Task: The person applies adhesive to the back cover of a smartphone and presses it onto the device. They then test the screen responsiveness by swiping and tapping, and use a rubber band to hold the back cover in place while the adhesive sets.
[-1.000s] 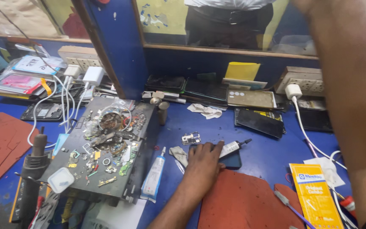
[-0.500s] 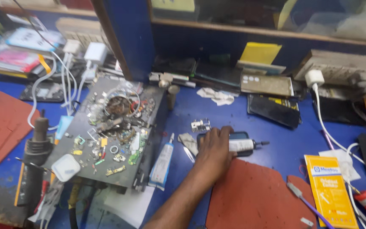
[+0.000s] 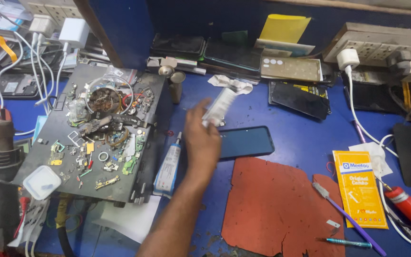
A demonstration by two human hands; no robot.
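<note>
Above the dark flat phone (image 3: 244, 142), the left hand (image 3: 200, 138) is pinching a small white tube (image 3: 219, 107). It could slip and drop on the phone's glass. No right hand is showing.

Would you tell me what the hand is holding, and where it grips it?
The left hand holds a small white tube, blurred, by its lower end, at the fingertips.

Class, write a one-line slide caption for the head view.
A left hand lifts a small white tube above a dark phone on a cluttered blue workbench.
</note>
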